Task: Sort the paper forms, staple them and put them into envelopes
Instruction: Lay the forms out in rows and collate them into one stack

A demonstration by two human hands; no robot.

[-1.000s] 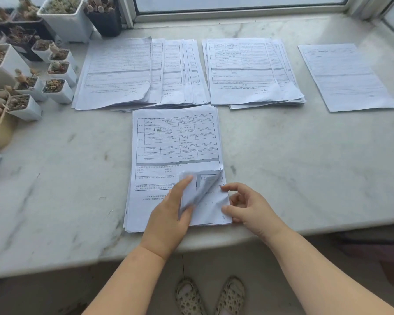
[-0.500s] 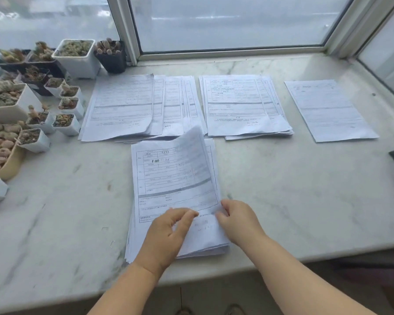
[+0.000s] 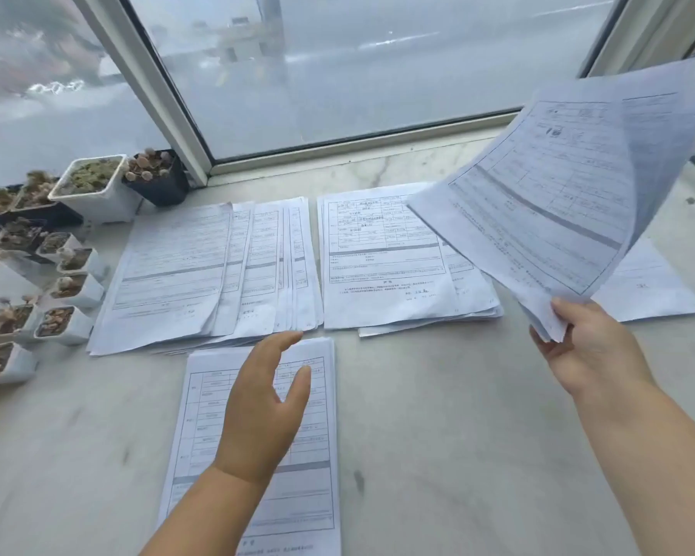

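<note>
My right hand (image 3: 590, 347) pinches the lower corner of a lifted form (image 3: 546, 210), which hangs in the air over the right side of the sill. My left hand (image 3: 263, 407) hovers with relaxed fingers above the near stack of forms (image 3: 309, 475). Farther back lie a fanned left pile (image 3: 177, 274) and a middle pile (image 3: 382, 262). A single sheet (image 3: 650, 290) at the far right is partly hidden behind the lifted form.
The papers lie on a marble window sill (image 3: 458, 435). Several small white pots of succulents (image 3: 69, 290) crowd the left edge, with a larger white pot (image 3: 93, 186) and a black pot (image 3: 157, 178) by the window frame (image 3: 169, 98).
My right hand has lifted the top form off the near stack and carried it up to the right. My left hand has come off the stack and opened. The view has tilted upward.
</note>
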